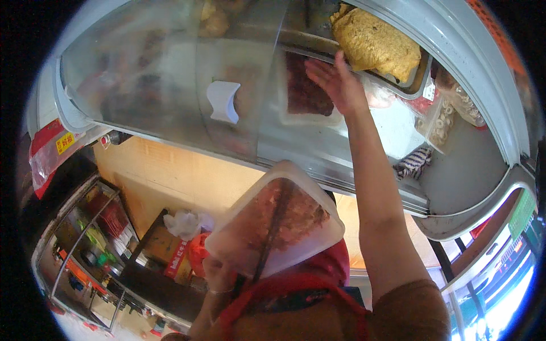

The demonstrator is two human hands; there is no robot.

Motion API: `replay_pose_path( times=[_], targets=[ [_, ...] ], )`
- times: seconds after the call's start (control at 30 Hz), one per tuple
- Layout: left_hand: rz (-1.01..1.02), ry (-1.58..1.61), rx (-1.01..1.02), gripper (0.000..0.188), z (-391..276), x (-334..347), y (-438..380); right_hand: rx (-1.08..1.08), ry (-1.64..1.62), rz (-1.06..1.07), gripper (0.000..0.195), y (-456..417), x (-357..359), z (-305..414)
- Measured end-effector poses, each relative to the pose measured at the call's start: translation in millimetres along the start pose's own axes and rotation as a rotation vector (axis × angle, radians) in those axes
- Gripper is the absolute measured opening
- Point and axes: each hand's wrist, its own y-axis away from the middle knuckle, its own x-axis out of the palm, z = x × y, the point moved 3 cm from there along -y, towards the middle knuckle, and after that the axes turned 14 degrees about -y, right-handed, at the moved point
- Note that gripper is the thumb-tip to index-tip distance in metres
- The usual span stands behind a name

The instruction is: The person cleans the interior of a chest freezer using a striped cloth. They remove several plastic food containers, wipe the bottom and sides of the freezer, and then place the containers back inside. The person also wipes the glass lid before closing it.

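Note:
My left hand (219, 273) grips the corner of a translucent plastic container (315, 255), tilted in front of my red apron. Reddish-brown food, perhaps minced meat (281, 217), lies inside it, and a dark strap or stick crosses it. My right hand (339, 85) reaches into a glass-fronted display cabinet (460, 170), fingers apart and holding nothing. Below that hand is a white container with dark red food (309, 89). Just beyond the fingertips, a metal tray (420, 87) bears a large yellow, wrinkled food piece (379, 40).
A sliding glass door (162, 102) with a white handle (224, 102) covers the cabinet's left part. Bagged food (441, 119) and a striped cloth (413, 164) lie at the right inside. At lower left stand a wire-framed rack (85, 255) and a cardboard box (160, 243).

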Motion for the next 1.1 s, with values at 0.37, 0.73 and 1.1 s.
replay_pose_path(
  times=[0.37,0.73,1.1],
  targets=[
    [0.046,-0.010,0.121,0.023,-19,9,10,-0.352,0.001,-0.224,0.021,-22,4,75],
    [0.017,0.047,-0.038,0.023,-6,10,-3,-0.322,0.052,-0.211,0.021,4,33,150],
    [0.071,0.171,-0.048,0.027,-2,12,-5,-0.272,-0.023,-0.055,0.028,-20,-26,82]
  ],
)
